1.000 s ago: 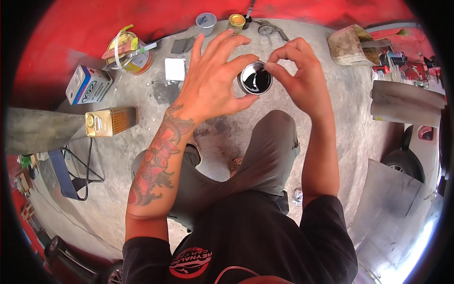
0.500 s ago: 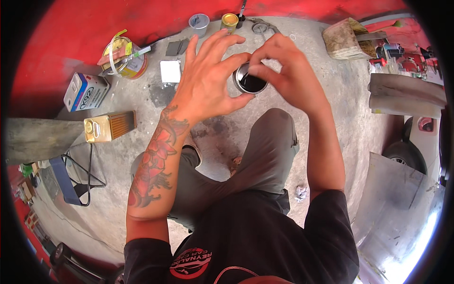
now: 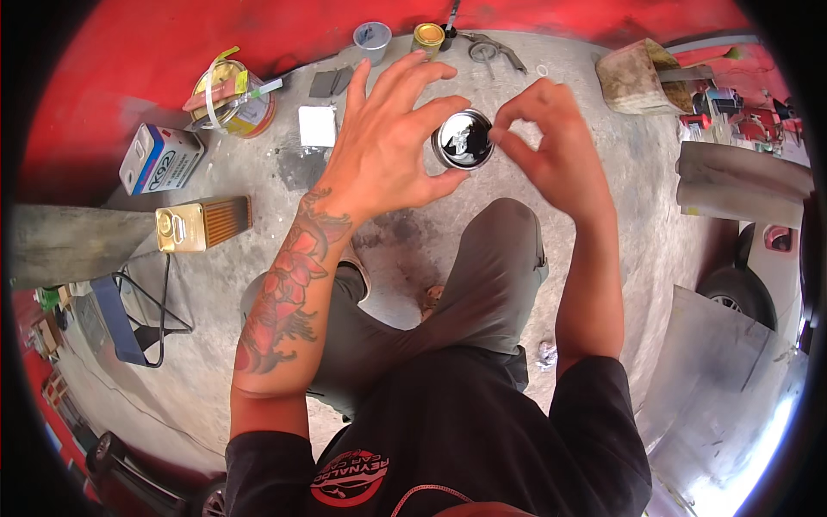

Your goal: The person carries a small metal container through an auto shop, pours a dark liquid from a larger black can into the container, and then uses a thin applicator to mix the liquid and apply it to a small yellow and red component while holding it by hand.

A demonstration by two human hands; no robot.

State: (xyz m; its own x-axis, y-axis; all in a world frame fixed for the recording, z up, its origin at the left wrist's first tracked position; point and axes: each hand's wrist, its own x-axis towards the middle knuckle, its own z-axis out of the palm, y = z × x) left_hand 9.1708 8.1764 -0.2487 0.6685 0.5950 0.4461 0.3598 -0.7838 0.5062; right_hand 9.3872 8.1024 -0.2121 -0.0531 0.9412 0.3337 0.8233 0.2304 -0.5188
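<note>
Left hand (image 3: 388,146) grips a small round tin (image 3: 463,143) between thumb and fingers, other fingers splayed. Right hand (image 3: 551,146), just beside it, pinches at the rim, perhaps prying a lid. Next calls for steady holding while fingertips work.

Two hands (image 3: 388,151) (image 3: 551,146); four round tins (image 3: 463,140) (image 3: 428,36) (image 3: 372,39) (image 3: 237,103); two rectangular cans (image 3: 160,158) (image 3: 203,224).
</note>
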